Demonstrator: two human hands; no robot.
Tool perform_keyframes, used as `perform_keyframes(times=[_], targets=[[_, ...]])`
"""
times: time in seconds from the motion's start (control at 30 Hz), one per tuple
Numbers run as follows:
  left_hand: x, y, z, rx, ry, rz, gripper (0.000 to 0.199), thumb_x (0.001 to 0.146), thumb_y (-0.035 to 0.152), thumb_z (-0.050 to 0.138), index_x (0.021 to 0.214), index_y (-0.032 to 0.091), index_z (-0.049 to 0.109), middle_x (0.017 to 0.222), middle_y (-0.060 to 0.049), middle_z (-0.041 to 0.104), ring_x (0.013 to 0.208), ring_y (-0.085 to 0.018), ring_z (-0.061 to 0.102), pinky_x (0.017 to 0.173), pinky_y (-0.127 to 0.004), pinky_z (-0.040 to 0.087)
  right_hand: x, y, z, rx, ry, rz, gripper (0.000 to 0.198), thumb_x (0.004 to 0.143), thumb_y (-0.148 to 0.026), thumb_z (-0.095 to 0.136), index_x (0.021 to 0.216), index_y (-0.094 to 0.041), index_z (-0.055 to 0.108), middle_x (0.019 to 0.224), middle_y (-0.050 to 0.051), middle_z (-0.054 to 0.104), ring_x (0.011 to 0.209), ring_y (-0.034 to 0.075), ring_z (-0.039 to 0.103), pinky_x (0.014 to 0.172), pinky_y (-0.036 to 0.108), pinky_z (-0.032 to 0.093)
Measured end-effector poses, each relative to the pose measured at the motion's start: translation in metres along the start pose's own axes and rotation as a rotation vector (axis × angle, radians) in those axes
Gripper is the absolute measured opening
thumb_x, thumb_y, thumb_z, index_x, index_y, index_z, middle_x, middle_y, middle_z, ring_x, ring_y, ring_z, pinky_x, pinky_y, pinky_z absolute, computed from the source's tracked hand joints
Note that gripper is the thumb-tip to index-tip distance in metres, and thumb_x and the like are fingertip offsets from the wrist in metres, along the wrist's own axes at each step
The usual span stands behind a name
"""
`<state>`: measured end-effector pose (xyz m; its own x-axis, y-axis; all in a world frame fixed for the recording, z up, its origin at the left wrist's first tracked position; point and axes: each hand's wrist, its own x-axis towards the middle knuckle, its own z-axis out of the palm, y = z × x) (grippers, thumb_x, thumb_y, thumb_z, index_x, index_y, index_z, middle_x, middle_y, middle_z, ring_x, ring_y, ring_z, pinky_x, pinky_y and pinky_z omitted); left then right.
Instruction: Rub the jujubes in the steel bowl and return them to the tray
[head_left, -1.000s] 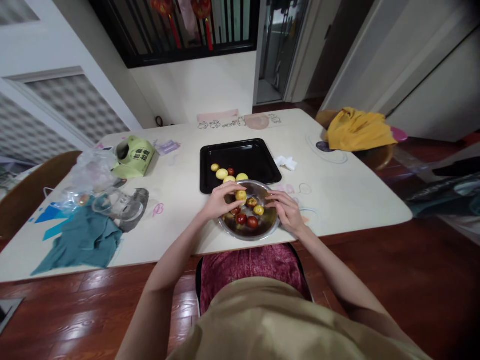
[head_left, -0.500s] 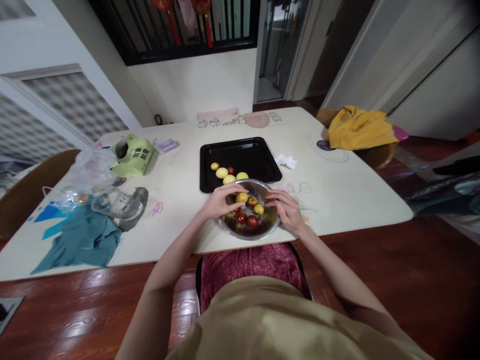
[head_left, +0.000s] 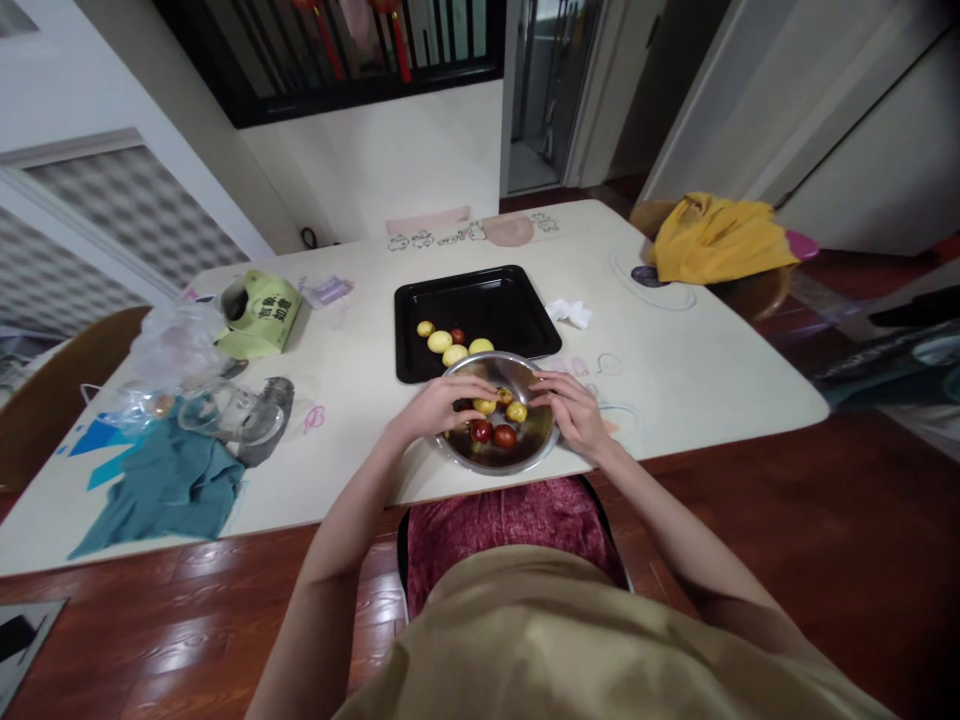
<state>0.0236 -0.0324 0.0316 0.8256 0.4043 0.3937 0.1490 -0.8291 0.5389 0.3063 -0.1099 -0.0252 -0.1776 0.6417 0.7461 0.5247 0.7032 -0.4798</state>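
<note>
A steel bowl (head_left: 517, 462) stands near the table's front edge. In it lie dark red round fruits (head_left: 505, 436) and yellow ones (head_left: 516, 411), some with brown speckles. My left hand (head_left: 439, 404) reaches over the bowl's left rim, its fingers and thumb curved apart around a yellow fruit (head_left: 484, 406) low in the bowl; whether they touch it is hard to tell. At the right rim, my right hand (head_left: 574, 408) has its fingers stretched inward over the edge, with nothing in them. Behind the bowl, a black tray (head_left: 487, 300) bears several yellow fruits (head_left: 439, 342) and a red one (head_left: 458, 335).
Crumpled white tissue (head_left: 570, 313) lies right of the tray. On the left are a green paper bag (head_left: 266, 315), clear plastic packaging (head_left: 165, 345), a clear plastic container (head_left: 232, 410) and a teal cloth (head_left: 169, 485). A yellow cloth (head_left: 712, 240) drapes over a chair at right.
The yellow fruit between my left fingers sits lower in the bowl, and the hand has come down slightly. My right hand stays at the rim. The view has shifted a little.
</note>
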Motion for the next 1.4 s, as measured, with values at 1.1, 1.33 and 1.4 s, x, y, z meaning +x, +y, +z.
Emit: perform_keyframes(times=[1.1,1.33,1.4], targets=[[0.005,0.001,0.003,0.016,0.225,-0.027,0.023,0.106,0.031,0.062,0.112,0.021,0.081,0.113,-0.010,0.081,0.112,-0.024,0.075,0.103,-0.046,0.061,-0.001,0.002,-0.001,-0.021,-0.018,-0.002,0.044,0.110,-0.029,0.040,0.094,-0.024,0.080,0.105,0.010,0.080,0.119,0.030,0.072,0.098,0.053,0.062],[-0.002,-0.033,-0.009,0.161,0.596,-0.197,0.029,0.109,0.032,0.052,0.124,0.020,0.074,0.126,-0.012,0.076,0.122,-0.025,0.070,0.112,-0.049,0.055,-0.001,0.001,-0.001,0.015,-0.014,0.006,0.042,0.109,-0.028,0.041,0.096,-0.024,0.081,0.106,0.010,0.080,0.120,0.031,0.072,0.098,0.055,0.062],[-0.006,-0.054,-0.014,0.225,0.635,-0.255,0.034,0.110,0.031,0.045,0.130,0.019,0.071,0.134,-0.014,0.072,0.129,-0.025,0.066,0.117,-0.050,0.052,-0.001,0.001,0.000,0.010,-0.014,0.007,0.043,0.110,-0.029,0.041,0.095,-0.024,0.081,0.106,0.010,0.080,0.120,0.030,0.072,0.098,0.054,0.062]])
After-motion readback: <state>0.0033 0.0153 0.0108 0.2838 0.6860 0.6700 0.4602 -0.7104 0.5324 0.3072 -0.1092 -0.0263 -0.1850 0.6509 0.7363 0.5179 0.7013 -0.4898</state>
